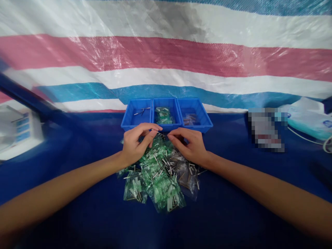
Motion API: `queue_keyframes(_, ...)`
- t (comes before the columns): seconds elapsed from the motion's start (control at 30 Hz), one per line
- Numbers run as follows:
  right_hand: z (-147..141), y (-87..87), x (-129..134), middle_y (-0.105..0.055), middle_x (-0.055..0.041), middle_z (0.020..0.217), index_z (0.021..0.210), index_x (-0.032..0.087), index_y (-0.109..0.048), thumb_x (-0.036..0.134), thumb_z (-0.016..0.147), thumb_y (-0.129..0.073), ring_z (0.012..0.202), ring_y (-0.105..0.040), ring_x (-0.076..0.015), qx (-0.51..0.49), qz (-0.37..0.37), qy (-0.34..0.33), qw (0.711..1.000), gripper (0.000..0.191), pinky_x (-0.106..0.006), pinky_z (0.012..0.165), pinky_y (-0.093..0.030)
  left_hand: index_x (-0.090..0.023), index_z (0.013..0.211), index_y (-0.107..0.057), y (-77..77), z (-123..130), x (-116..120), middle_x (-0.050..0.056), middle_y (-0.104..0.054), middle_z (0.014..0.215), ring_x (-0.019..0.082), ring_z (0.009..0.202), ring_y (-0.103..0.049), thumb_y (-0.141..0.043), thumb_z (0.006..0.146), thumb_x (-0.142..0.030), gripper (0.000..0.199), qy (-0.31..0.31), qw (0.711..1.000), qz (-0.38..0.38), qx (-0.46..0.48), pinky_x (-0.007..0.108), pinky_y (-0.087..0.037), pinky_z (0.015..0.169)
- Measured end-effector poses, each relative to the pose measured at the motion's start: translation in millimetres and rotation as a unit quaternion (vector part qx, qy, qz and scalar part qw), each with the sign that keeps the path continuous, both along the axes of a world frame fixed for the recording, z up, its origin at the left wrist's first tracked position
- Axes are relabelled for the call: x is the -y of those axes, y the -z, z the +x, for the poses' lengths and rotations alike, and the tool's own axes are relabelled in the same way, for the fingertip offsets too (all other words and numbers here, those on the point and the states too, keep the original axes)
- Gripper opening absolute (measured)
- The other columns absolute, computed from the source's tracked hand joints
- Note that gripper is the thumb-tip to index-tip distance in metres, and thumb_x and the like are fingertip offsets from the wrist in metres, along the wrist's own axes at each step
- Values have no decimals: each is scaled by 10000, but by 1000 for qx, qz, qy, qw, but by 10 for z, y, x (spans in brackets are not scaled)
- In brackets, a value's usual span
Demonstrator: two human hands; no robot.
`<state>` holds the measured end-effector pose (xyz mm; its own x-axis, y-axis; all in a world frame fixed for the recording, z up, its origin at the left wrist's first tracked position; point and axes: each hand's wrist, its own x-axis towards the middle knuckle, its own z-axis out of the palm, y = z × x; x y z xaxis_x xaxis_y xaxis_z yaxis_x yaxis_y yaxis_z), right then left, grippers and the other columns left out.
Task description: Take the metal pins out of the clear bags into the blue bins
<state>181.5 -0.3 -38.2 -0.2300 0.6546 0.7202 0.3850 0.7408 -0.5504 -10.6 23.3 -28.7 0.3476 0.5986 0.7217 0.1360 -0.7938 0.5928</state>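
Both hands hover over a pile of small clear and green-tinted plastic bags holding metal pins and white pieces, with loose metal pins scattered among them. My left hand is closed, thumb and forefinger pinched by a thin metal pin that seems to be in its grip. Opposite it, my right hand is also pinched at the fingertips; what it holds, if anything, is too small to make out. The fingertips of the two hands are a short gap apart, just in front of the blue bins.
Three joined blue bins stand behind the pile: the left bin has a few metal pins, the middle green bags, the right brownish bags. A white device stands left; a blurred-out item and a soft pack lie right.
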Motion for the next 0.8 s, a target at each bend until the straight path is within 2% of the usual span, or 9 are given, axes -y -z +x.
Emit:
queue_keyframes(0.1,-5,-5,1,-572,26,585,807,148,-630,141,852,-562,486,-473,-69,-6,-6,3,1000,82,-195,461,-383,-155,993,-576,17,-11,4,69,-680,950,21,433,-525,-464,947,-179,123,31,999,-32,16,179,-437,420)
queue_keyframes(0.2,-3,-4,5,-560,32,576,811,152,-631,145,853,-563,484,-465,-69,-4,-10,5,1000,80,-198,465,-384,-154,987,-563,37,-13,-8,48,-680,867,20,423,-514,-439,961,-194,133,34,999,-27,16,169,-420,410)
queue_keyframes(0.4,-7,1,6,-563,34,577,809,157,-627,151,855,-560,486,-466,-67,-9,-13,4,1000,82,-195,468,-384,-166,987,-585,47,-3,-26,-5,-622,725,11,398,-478,-443,963,-194,146,11,1000,-10,14,148,-373,376)
queue_keyframes(0.57,-8,-4,5,-564,30,577,809,157,-631,165,859,-550,485,-474,-73,-7,-12,7,1000,96,-200,461,-381,-206,1029,-640,43,7,-44,-53,-582,565,47,429,-514,-584,890,-179,152,-36,999,37,-9,158,-415,407)
queue_keyframes(0.67,-6,-7,7,-563,28,575,810,161,-631,171,859,-547,479,-470,-76,-7,-13,6,1000,98,-204,451,-377,-226,1026,-659,46,4,-59,-31,-655,628,82,526,-603,-629,855,-157,187,-43,997,57,-9,188,-494,484)
queue_keyframes(0.8,-6,-6,9,-574,24,587,815,172,-628,178,865,-538,483,-469,-78,-8,-15,5,1000,103,-207,446,-375,-250,1032,-683,22,5,-57,1,-705,746,84,562,-618,-549,889,-97,249,-21,996,79,-29,213,-534,535)
